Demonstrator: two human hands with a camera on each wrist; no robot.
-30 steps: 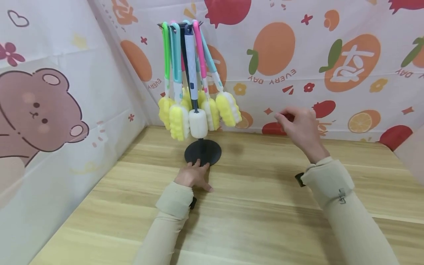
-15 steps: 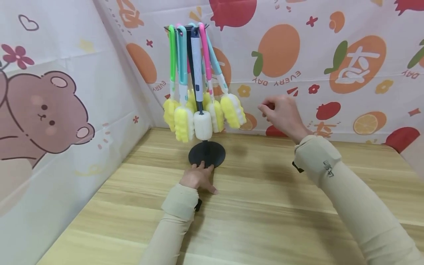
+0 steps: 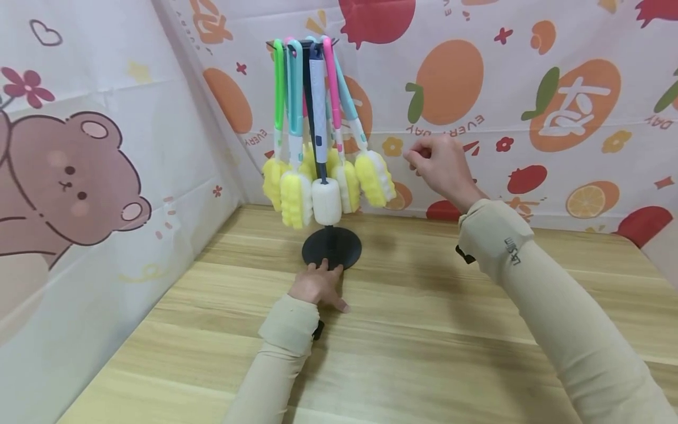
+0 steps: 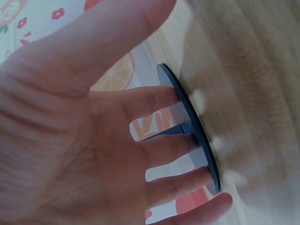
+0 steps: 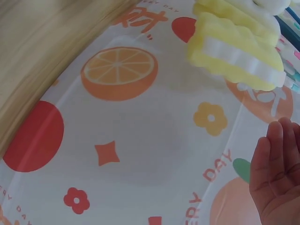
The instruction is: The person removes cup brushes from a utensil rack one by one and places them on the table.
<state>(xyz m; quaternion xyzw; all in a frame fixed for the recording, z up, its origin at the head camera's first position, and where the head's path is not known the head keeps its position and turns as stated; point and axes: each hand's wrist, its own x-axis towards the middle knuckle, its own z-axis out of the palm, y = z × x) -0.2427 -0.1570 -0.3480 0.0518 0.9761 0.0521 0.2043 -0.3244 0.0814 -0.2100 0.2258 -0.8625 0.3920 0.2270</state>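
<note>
A black stand with a round base (image 3: 346, 247) holds several sponge bottle brushes hung by their handles from its top. Most heads are yellow and white; the front brush (image 3: 326, 203) has a plain white head. Handles are green, teal, pink and pale blue-grey. My left hand (image 3: 316, 285) rests its spread, straight fingers on the near rim of the base, as the left wrist view confirms at the base edge (image 4: 213, 164). My right hand (image 3: 444, 166) hovers loosely bent and holding nothing, right of the outermost teal-handled brush (image 3: 375, 178); its fingers (image 5: 274, 154) show relaxed in the right wrist view.
The stand is on a wood-grain table (image 3: 424, 353). A fruit-print cloth (image 3: 503, 35) hangs behind the table, close beyond the brushes. Another cloth with a bear print (image 3: 79, 176) covers the left side.
My right hand has moved left toward the hanging brushes. The left hand stays on the base, and the whole head view has shifted slightly.
</note>
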